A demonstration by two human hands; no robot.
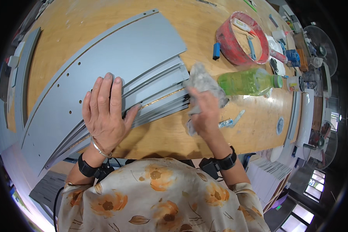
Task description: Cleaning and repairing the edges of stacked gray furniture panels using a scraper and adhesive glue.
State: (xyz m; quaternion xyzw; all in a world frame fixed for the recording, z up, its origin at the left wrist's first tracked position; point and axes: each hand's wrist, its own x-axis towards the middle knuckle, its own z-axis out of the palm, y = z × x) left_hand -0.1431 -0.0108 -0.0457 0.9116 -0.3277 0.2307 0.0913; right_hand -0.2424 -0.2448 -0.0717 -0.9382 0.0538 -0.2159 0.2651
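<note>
My left hand (105, 110) lies flat, fingers spread, on a stack of long grey panels (116, 58) that rests on the wooden workbench (162, 135). The top panel is wide and has small holes along one side; narrower grey strips (158, 98) stick out beneath it. My right hand (205, 112) grips a crumpled grey rag (203, 81) and presses it against the right ends of the strips. Both wrists wear black bands.
A green plastic bottle (249, 82) lies on its side just right of the rag. Behind it stands a red basin (241, 38) with small tools inside. More bottles, containers and a fan (321, 46) crowd the right end. Grey panels (25, 65) lean at the left.
</note>
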